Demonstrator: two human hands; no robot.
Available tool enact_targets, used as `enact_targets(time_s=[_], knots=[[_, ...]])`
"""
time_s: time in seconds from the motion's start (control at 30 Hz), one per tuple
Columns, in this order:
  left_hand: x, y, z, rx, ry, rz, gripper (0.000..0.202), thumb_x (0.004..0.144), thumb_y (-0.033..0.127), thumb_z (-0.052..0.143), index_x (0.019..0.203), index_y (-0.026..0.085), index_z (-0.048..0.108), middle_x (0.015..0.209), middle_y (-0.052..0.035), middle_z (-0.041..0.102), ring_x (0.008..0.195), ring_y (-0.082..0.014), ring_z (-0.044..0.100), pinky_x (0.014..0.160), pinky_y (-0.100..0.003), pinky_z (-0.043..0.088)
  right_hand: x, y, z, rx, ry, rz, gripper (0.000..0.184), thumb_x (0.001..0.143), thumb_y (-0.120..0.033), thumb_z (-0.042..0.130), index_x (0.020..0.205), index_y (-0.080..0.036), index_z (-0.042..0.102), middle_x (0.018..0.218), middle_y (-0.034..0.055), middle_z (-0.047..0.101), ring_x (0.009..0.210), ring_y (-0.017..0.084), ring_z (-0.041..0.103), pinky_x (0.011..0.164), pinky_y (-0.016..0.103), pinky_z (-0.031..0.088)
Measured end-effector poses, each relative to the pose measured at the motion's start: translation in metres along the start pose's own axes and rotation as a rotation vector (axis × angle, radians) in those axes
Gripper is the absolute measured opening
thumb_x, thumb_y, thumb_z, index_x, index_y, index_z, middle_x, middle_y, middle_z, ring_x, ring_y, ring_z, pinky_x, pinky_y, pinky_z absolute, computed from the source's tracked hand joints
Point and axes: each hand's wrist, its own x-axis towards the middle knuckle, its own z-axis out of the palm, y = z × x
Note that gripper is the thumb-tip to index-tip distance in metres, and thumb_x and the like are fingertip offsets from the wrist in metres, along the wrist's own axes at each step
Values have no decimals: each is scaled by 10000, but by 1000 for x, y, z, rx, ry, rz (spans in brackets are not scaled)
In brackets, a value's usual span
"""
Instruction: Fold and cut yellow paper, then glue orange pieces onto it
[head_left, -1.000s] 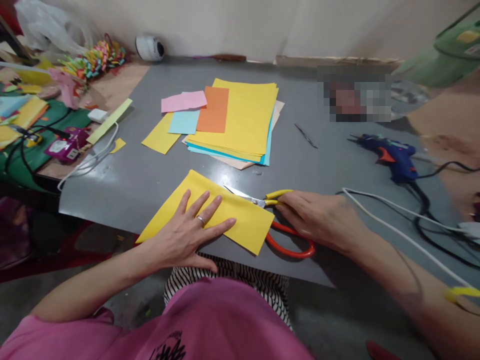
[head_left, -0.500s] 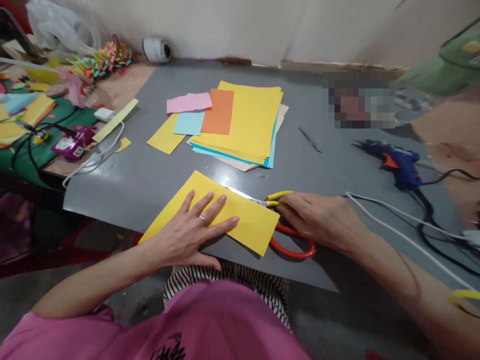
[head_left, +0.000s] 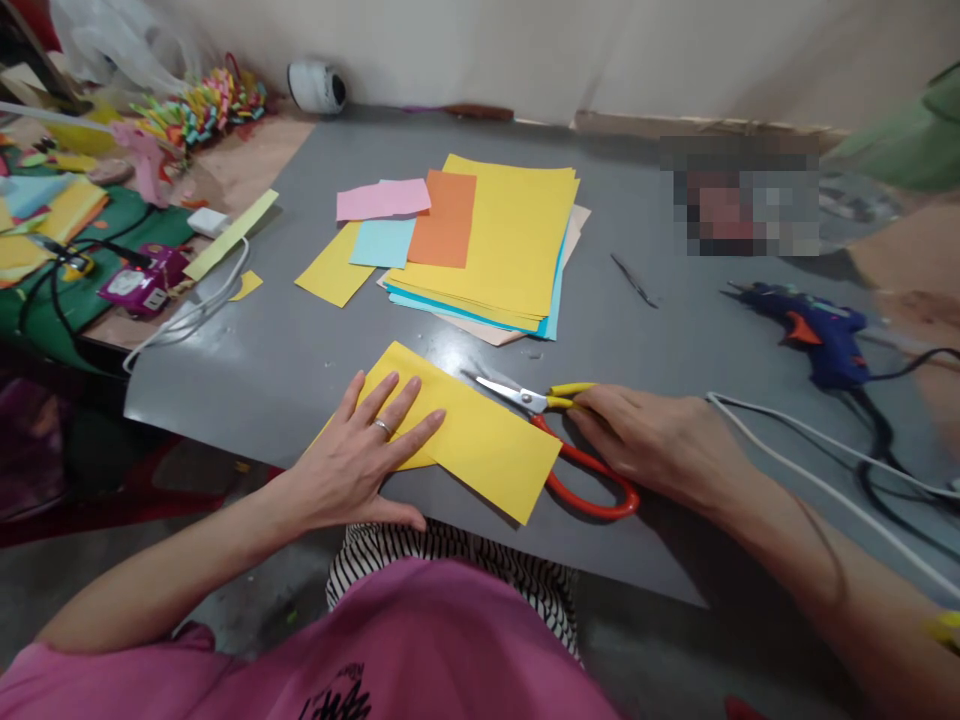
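Observation:
My left hand [head_left: 367,440] lies flat with fingers spread on a yellow paper strip [head_left: 487,440], a ring on one finger. A stepped edge below the fingers shows another yellow layer there; whether it is a separate piece I cannot tell. My right hand [head_left: 637,430] is closed around the yellow part of the handles of a pair of scissors [head_left: 531,401]. Their red loop hangs free below the hand. The blades are slightly parted and point left, close along the strip's far edge.
Behind lies a stack of coloured paper [head_left: 517,240] with smaller pink, orange and blue pieces. Tweezers [head_left: 634,280] and a blue glue gun [head_left: 814,330] are to the right, near white and black cables. A purple power socket [head_left: 146,280] sits at left.
My left hand has slid left on the yellow paper, and a stepped edge now shows beneath it. The scissors have shifted slightly right, with more of their blades and pivot visible.

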Motion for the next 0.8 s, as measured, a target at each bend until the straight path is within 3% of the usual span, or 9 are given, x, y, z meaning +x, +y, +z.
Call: enact_targets(time_s=[0.23, 0.43, 0.67, 0.8], knots=[[1, 0, 0, -21, 44, -6, 1025, 760, 864, 465, 1541, 212, 340, 1558, -232, 382, 1448, -470, 306, 1166, -675, 167, -11, 8, -6, -35, -36, -37, 354, 1012, -341, 370, 919, -192, 677, 825, 49, 767, 643, 194, 682, 476, 301, 338], [13, 6, -4, -101, 115, 13, 555, 951, 585, 504, 1360, 211, 547, 1416, -168, 559, 1348, -394, 469, 1124, -670, 271, -24, 9, -13, -40, 20, -34, 352, 1016, -333, 390, 882, -184, 680, 722, 40, 743, 527, 157, 632, 431, 280, 339], [27, 12, -12, -202, 141, 9, 324, 997, 446, 496, 1204, 249, 649, 1274, -108, 653, 1274, -330, 566, 1109, -644, 310, -41, 8, -22, -42, 79, -11, 383, 1025, -355, 365, 862, -183, 666, 663, 18, 716, 439, 123, 587, 387, 249, 343], [29, 16, -15, -214, 90, -18, 464, 949, 526, 543, 1298, 223, 590, 1346, -141, 613, 1312, -389, 526, 1084, -683, 322, -49, 9, -25, -20, 48, 62, 398, 1019, -395, 350, 846, -201, 652, 633, 15, 698, 430, 135, 586, 378, 255, 336]])
